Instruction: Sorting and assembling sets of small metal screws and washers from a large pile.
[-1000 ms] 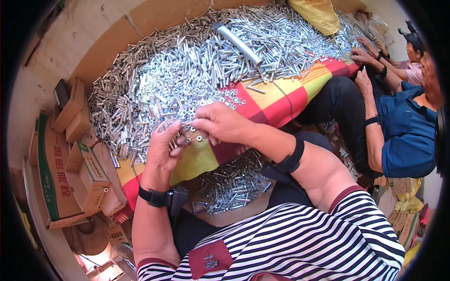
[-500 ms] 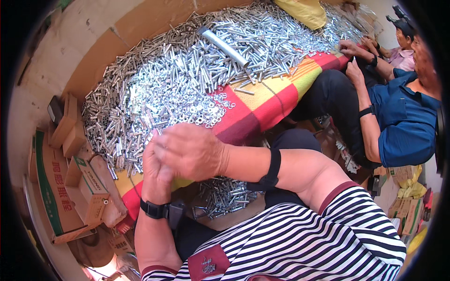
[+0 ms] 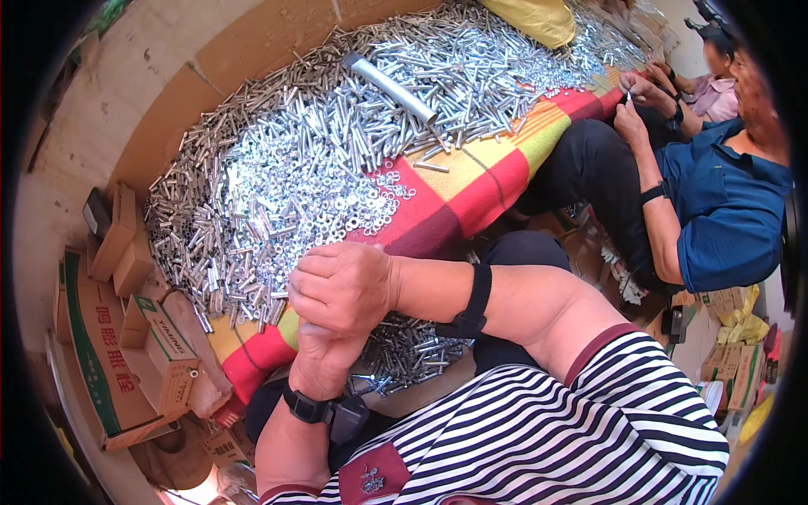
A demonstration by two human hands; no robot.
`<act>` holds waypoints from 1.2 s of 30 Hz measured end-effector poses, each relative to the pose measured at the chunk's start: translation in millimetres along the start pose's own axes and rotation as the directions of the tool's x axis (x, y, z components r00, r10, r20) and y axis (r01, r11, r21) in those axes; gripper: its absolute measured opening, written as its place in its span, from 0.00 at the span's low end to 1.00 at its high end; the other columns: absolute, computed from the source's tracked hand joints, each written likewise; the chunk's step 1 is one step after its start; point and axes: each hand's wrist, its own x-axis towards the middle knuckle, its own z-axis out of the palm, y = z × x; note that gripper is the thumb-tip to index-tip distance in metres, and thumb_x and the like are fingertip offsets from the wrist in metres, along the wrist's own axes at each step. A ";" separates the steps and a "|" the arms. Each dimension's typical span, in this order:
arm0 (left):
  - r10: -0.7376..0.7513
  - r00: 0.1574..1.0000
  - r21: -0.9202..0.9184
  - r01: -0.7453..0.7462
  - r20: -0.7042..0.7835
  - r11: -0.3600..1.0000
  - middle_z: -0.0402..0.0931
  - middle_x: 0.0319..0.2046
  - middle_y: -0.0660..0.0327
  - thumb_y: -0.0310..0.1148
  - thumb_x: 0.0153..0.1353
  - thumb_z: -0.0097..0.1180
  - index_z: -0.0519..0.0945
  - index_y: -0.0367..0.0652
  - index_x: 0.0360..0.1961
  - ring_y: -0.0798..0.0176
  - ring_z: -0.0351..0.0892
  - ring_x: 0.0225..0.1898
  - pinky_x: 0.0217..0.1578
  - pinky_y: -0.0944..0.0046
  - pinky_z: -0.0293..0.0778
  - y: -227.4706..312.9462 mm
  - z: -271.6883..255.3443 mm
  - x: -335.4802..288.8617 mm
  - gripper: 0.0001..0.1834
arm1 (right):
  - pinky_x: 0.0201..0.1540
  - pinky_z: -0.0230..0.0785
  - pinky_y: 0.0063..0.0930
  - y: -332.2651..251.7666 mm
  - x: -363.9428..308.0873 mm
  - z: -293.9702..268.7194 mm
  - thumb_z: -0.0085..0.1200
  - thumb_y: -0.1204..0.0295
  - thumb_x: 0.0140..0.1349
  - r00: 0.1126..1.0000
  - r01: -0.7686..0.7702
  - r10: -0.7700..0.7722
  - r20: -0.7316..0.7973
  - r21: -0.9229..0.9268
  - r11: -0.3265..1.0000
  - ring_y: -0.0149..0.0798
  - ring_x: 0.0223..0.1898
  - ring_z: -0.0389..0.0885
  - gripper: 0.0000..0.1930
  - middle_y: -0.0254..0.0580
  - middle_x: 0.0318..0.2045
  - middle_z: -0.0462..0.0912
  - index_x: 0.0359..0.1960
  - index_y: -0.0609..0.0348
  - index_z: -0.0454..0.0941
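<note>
My right hand (image 3: 343, 282) is closed, its fingers curled over the top of my left hand (image 3: 326, 353). Most of the left fingers are hidden beneath it, and whatever lies between the two hands does not show. Both are above the near edge of a red, yellow and green checked cloth (image 3: 421, 210). Just beyond them spreads a heap of silvery nuts and washers (image 3: 337, 215), with metal sleeves and bolts (image 3: 244, 105) piled behind and to the left. Below the hands, a smaller pile of bolts (image 3: 412, 358) sits close to my lap.
A metal tube (image 3: 391, 88) lies across the heap. Yellow sacking (image 3: 539, 21) rests at the back. Open cardboard boxes (image 3: 105, 353) stand at the left. On the right, a person in a blue shirt (image 3: 728, 215) holds a small piece, with another person (image 3: 715, 97) behind.
My joined hands have moved down and to the right, closer to my body. The right hand now covers more of the left. The blue-shirted person's hands have come closer together.
</note>
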 end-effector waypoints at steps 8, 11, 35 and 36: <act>-0.419 0.905 -0.812 0.297 0.071 0.503 0.69 0.51 0.67 0.38 0.70 0.40 0.66 0.52 0.56 0.68 0.70 0.53 0.55 0.63 0.70 55.1 30.5 19.7 0.15 | 0.33 0.71 0.31 14.8 1.8 2.0 0.57 0.63 0.48 0.975 -0.178 0.171 0.139 0.037 0.983 0.41 0.29 0.75 0.12 0.40 0.26 0.74 0.24 0.60 0.73; -0.460 0.888 -0.782 0.280 -0.009 0.557 0.74 0.45 0.61 0.34 0.68 0.46 0.71 0.44 0.50 0.66 0.76 0.45 0.40 0.68 0.78 42.7 11.0 23.9 0.12 | 0.31 0.70 0.36 24.4 0.4 6.9 0.55 0.67 0.52 0.952 -0.303 0.300 0.055 0.046 0.952 0.44 0.28 0.73 0.09 0.41 0.25 0.73 0.23 0.58 0.71; -0.061 0.866 0.114 0.134 -0.496 0.984 0.80 0.24 0.61 0.25 0.59 0.56 0.76 0.37 0.33 0.77 0.70 0.17 0.15 0.78 0.62 42.9 -39.4 53.2 0.03 | 0.40 0.71 0.46 74.2 -56.6 -34.2 0.58 0.71 0.52 0.488 -0.696 0.797 0.357 -0.392 0.602 0.54 0.36 0.80 0.07 0.51 0.31 0.79 0.29 0.62 0.78; -0.088 0.867 0.075 0.142 -0.490 0.987 0.81 0.25 0.60 0.24 0.59 0.56 0.76 0.37 0.33 0.76 0.71 0.17 0.16 0.77 0.65 48.5 -42.8 48.9 0.03 | 0.40 0.71 0.46 74.6 -56.1 -33.8 0.58 0.71 0.52 0.484 -0.695 0.791 0.374 -0.386 0.607 0.54 0.36 0.80 0.07 0.51 0.31 0.79 0.29 0.62 0.78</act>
